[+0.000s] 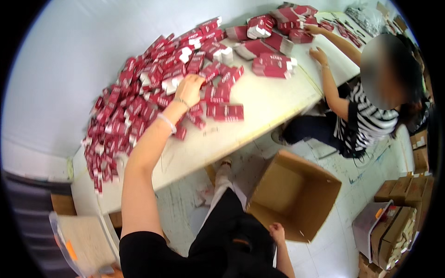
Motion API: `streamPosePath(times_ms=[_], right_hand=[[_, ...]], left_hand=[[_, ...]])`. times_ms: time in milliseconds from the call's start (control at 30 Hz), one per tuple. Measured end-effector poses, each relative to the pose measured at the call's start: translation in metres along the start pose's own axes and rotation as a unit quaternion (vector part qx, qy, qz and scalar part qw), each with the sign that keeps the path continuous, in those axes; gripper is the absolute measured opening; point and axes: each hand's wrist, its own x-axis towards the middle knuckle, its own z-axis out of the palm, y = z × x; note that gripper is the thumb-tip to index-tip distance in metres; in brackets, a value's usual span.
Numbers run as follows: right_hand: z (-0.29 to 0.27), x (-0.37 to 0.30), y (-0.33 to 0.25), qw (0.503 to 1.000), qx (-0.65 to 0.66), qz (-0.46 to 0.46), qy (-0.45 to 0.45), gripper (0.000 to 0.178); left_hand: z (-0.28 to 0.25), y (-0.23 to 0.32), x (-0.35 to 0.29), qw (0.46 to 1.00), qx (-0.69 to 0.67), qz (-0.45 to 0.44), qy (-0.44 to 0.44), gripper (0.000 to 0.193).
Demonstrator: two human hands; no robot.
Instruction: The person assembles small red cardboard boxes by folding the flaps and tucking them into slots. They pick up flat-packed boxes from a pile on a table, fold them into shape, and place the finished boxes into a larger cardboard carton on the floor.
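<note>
My left hand (189,88) reaches over the table into a wide heap of small red cartons (174,72) with white flaps. Its fingers are bent together on a small red carton (211,72) at the heap's right side; the fingertips are partly hidden. Close by, a few loose red cartons (225,111) lie flat on the tabletop. Low down, my right hand (277,232) is closed on the near rim of a large open cardboard box (296,185). Bare brown walls and bottom show inside that box.
Opposite on the right, a co-worker (375,116) in a striped top handles stacks of red cartons (282,21) on the white table (273,99). Tools (350,28) lie at the far end. Plastic bins (83,241) and brown boxes (403,192) stand at the sides.
</note>
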Motion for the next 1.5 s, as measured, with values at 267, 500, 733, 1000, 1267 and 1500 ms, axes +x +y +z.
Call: streamPosePath(times_ms=[267,500,733,1000,1267,1500], right_hand=[[0.079,-0.111,-0.084,0.924,-0.095,0.362,0.079,0.070],[0.088,-0.091,-0.136,0.893,-0.176,0.391,0.134,0.055],[0.088,-0.059,-0.150,0.899,-0.244,0.338,0.138,0.047],[0.059,-0.083,-0.217,0.938,-0.227,0.196,0.176,0.036],[0.092,0.013,-0.458,0.980,0.141,-0.137,0.026,0.059],[0.156,0.027,-0.546,0.747,0.543,-0.256,-0.285,0.092]], left_hand=[[0.248,-0.072,0.115,0.930,0.041,0.181,-0.318,0.100],[0.317,-0.078,0.152,0.860,-0.067,0.294,-0.412,0.121],[0.318,-0.119,0.180,0.893,-0.231,0.229,-0.311,0.103],[0.195,-0.146,0.228,0.873,-0.438,0.112,-0.183,0.101],[0.011,-0.087,0.222,0.688,-0.620,-0.021,-0.376,0.071],[-0.040,0.006,0.092,0.494,-0.710,-0.094,-0.493,0.040]])
